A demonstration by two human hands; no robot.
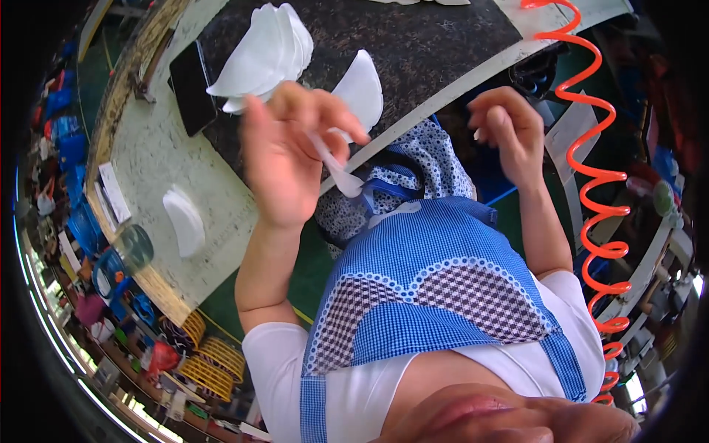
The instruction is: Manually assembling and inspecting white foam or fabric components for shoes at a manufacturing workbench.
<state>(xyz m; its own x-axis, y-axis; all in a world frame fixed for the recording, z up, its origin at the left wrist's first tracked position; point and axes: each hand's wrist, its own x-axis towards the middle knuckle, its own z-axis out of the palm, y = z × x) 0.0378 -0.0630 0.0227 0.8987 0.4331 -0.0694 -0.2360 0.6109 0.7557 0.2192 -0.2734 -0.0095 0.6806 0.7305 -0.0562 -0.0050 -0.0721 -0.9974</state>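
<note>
My left hand (289, 155) is raised over the near edge of the workbench, its fingers bent and slightly blurred. From it hangs a thin, whitish, see-through strip (336, 171), held at the fingers. To the right, off the bench edge, my right hand (511, 136) is curled with the fingers drawn together. A tiny white spot shows at its fingertips, too small to name. Just beyond the left hand lie a fanned stack of white curved pieces (269, 52) and a separate white curved piece (360, 92), both on a dark mat (421, 44).
A dark phone (193, 88) lies at the mat's left edge. Nearer on the pale bench (221, 214) sit white crescent pieces (183, 221). An orange coiled hose (602, 173) hangs at the right. Yellow baskets (214, 365) stand at the lower left.
</note>
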